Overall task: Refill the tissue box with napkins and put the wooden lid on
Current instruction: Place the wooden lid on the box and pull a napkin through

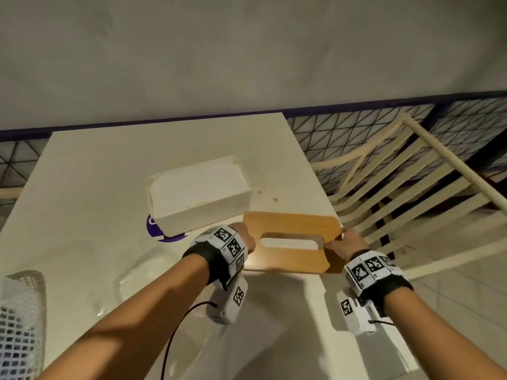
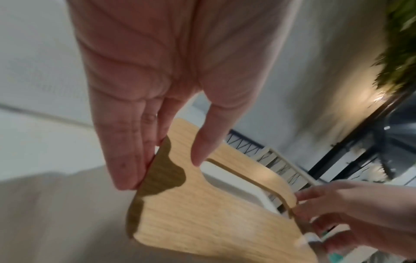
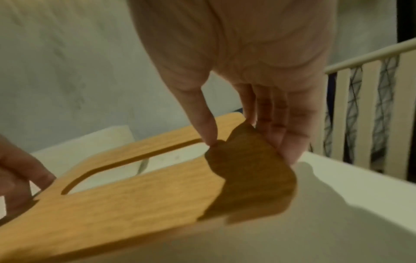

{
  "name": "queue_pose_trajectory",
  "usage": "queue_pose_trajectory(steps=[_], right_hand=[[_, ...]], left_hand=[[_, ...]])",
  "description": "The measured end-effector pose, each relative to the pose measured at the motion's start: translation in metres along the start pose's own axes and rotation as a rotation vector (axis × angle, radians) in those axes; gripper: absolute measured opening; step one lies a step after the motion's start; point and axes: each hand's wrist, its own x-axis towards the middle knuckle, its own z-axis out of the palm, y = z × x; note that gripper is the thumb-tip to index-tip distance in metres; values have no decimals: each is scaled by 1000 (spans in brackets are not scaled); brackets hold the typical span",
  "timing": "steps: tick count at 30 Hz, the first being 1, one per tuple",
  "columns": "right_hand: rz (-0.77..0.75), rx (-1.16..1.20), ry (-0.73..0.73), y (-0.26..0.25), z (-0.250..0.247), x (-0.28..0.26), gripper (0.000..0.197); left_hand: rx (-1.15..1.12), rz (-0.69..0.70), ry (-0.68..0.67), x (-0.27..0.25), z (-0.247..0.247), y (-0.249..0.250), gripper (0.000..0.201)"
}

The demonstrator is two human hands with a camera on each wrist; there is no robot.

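A white tissue box (image 1: 208, 207) stands open on the white table (image 1: 96, 174), filled to the top with white napkins (image 1: 197, 185). In front of it and to its right, both hands hold the wooden lid (image 1: 290, 261) with its long slot, level above the table. My left hand (image 1: 245, 238) pinches the lid's left short end. My right hand (image 1: 344, 242) pinches the right short end. The left wrist view shows my left hand (image 2: 164, 169) with thumb on top of the lid (image 2: 213, 222) and fingers beneath. My right hand (image 3: 247, 146) grips the lid (image 3: 139, 201) likewise.
A cream slatted chair (image 1: 411, 174) stands close against the table's right edge. A clear plastic wrapper (image 1: 142, 270) lies on the table near my left forearm. White mesh packing (image 1: 19, 311) sits at the lower left. A purple round sticker (image 1: 164, 235) shows under the box's front corner.
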Motion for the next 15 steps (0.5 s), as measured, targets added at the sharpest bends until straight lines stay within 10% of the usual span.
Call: queue_pose_trajectory(steps=[7,15], right_hand=[[-358,233,147,-116,-25,17,54],[-579,116,46,-224,32,17,47]], left_hand=[[-418,16,352,-14,-86,-56,56],[-717,-155,523,-1,-99,-145,47]])
